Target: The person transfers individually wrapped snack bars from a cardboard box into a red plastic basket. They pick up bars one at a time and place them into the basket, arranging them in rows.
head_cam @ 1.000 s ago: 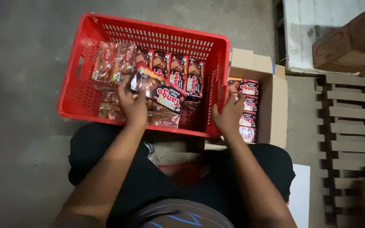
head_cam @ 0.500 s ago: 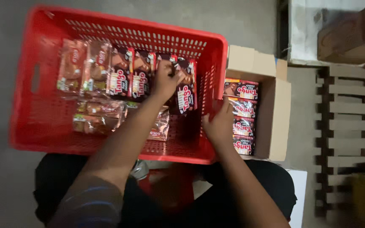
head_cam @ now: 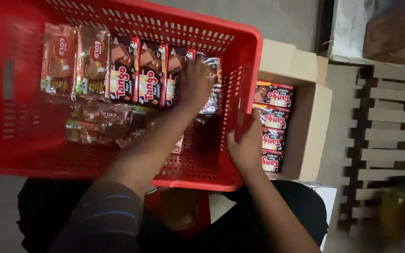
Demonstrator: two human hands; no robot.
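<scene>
My left hand (head_cam: 194,78) reaches into a red plastic crate (head_cam: 33,161) and rests on a dark snack packet (head_cam: 210,96) at the right end of an upright row of dark packets (head_cam: 137,70); the fingers cover the packet's top. Brown and gold packets (head_cam: 69,58) stand at the row's left, and more lie loose below (head_cam: 99,122). My right hand (head_cam: 247,146) grips the crate's right wall near its front corner. Beside that hand stands an open cardboard box (head_cam: 308,126) with several dark packets (head_cam: 273,117) stacked inside.
A slatted wooden pallet (head_cam: 390,117) lies to the right of the box. The floor is grey concrete (head_cam: 287,18). My dark-clothed legs (head_cam: 52,211) sit below the crate, which partly rests over them.
My left hand has carried a dark packet from the crate's middle up to the right end of the row. The view has moved closer to the crate. My right hand stays on the crate's wall.
</scene>
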